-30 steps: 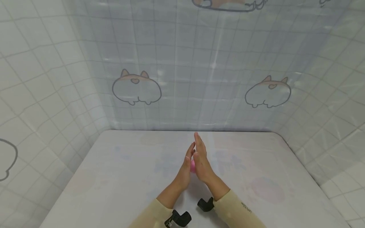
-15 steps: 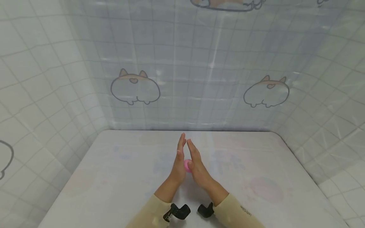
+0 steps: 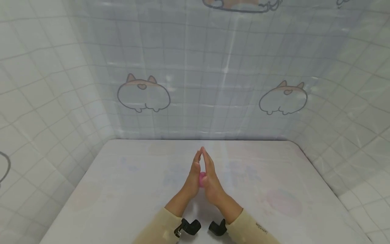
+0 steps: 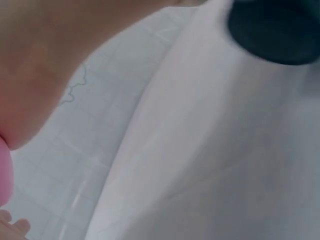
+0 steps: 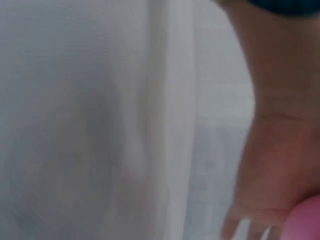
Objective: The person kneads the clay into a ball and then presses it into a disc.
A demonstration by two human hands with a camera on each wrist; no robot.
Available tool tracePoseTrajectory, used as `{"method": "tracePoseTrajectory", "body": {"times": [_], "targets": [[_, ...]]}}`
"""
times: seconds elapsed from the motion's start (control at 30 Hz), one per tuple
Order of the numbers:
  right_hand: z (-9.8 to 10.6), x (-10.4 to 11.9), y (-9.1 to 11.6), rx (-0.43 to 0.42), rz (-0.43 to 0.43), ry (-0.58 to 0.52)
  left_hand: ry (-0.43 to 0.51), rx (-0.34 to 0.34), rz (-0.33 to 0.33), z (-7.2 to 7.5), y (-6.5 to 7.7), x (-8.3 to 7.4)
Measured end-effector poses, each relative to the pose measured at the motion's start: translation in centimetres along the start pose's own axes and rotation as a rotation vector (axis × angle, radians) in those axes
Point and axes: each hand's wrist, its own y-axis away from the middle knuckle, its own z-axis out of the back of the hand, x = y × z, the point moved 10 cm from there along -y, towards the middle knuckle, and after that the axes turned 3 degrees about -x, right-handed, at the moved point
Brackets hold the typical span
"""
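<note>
In the head view, my left hand [image 3: 192,179] and right hand [image 3: 212,183] are held palm to palm above the table, fingers straight and tips meeting at the top. A smooth pink lump [image 3: 202,179] is pressed between the two palms, partly hidden by them. The left wrist view catches the edge of the pink lump [image 4: 5,172] beside the base of a hand, with blurred fingertips [image 4: 17,225] below. Against a palm in the right wrist view, the pink lump [image 5: 305,220] shows at the lower right corner.
A white tabletop [image 3: 122,189] with faint coloured prints lies below the hands. Tiled-pattern sheeting [image 3: 195,84] with animal drawings hangs behind it and on both sides. Black wrist devices [image 3: 192,227] sit below beige sleeves [image 3: 253,228].
Both hands shift slightly against each other while the pink lump stays between the palms. The fingertips, apart half a second ago, now meet. The lump looks less round at its top.
</note>
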Motion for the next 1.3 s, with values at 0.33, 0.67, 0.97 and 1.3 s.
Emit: {"method": "tracePoseTrajectory", "body": {"times": [0.33,0.67,0.97,1.3], "targets": [[2.0,-1.6,-1.3,-0.122,-0.093,-0.033,-0.099,0.070,0.042,-1.0,0.7,0.9],[1.9,-4.6,-1.7,-0.062,-0.247,-0.034,0.021,0.205,-0.053,-1.7,1.3,-1.6],[0.2,-6.2,0.0,0.049,-0.280,-0.103,0.084,0.108,-0.233,-0.7,0.9,-4.1],[-0.8,-3.0,0.0,0.102,-0.100,-0.169,0.006,-0.007,-0.228,0.7,-0.7,-4.6]]}}
